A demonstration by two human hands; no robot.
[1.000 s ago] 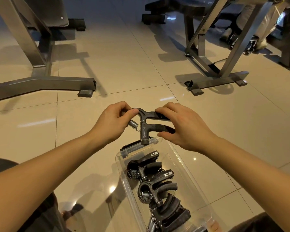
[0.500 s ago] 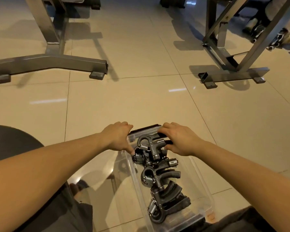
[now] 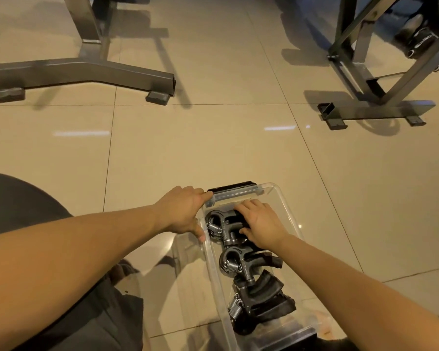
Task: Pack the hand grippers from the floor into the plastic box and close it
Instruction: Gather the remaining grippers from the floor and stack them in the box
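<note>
A clear plastic box [image 3: 288,207] stands open on the tiled floor between my knees, with a black latch [image 3: 231,186] at its far end. Several black hand grippers with steel springs lie in a row inside it. My right hand [image 3: 261,224] is inside the far end of the box, its fingers and thumb round the handles of the top hand gripper [image 3: 222,225], which rests on the others. Nearer me lie a second hand gripper [image 3: 241,262] and a third [image 3: 259,297]. My left hand [image 3: 183,211] holds the box's left rim near the far corner.
A clear lid [image 3: 185,257] seems to lie against the box's left side. A grey bench foot [image 3: 86,69] crosses the floor at the far left, another metal frame [image 3: 375,110] stands far right. My dark-trousered knee [image 3: 18,198] is at left.
Both hands lowered the hand gripper from above the box into its far end. My left hand let go of it and took the box's rim; my right hand stays on it.
</note>
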